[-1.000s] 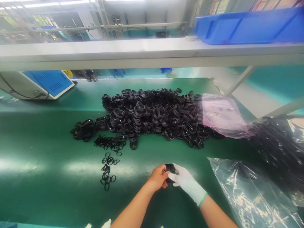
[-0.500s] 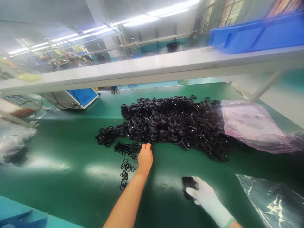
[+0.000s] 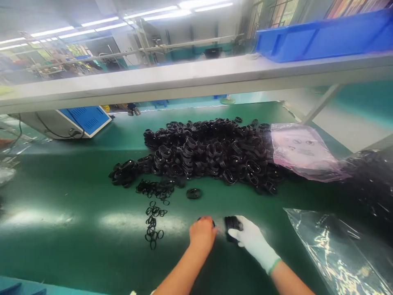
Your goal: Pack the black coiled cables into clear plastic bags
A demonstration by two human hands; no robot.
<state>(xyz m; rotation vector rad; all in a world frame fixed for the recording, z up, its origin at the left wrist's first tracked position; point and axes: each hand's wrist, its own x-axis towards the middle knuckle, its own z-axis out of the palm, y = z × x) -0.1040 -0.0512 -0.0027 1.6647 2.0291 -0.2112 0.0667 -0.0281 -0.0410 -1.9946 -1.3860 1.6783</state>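
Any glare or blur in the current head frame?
Head view: pale glare patches on the green table, bright highlights on the clear bag; head view: room beyond the shelf smeared, left hand soft at the fingers; head view: ceiling lights blown out white.

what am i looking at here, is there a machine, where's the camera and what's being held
There is no machine doing the handling, just a person's two hands. Every picture comes from one camera worn on that person's head, looking forward and down.

The right hand, in a white glove, grips a stack of black rings. The bare left hand is closed on a dark piece, mostly hidden by the fingers.

On the green work surface lie a large heap of black rings, some thinner loose rings and a clear plastic bag.
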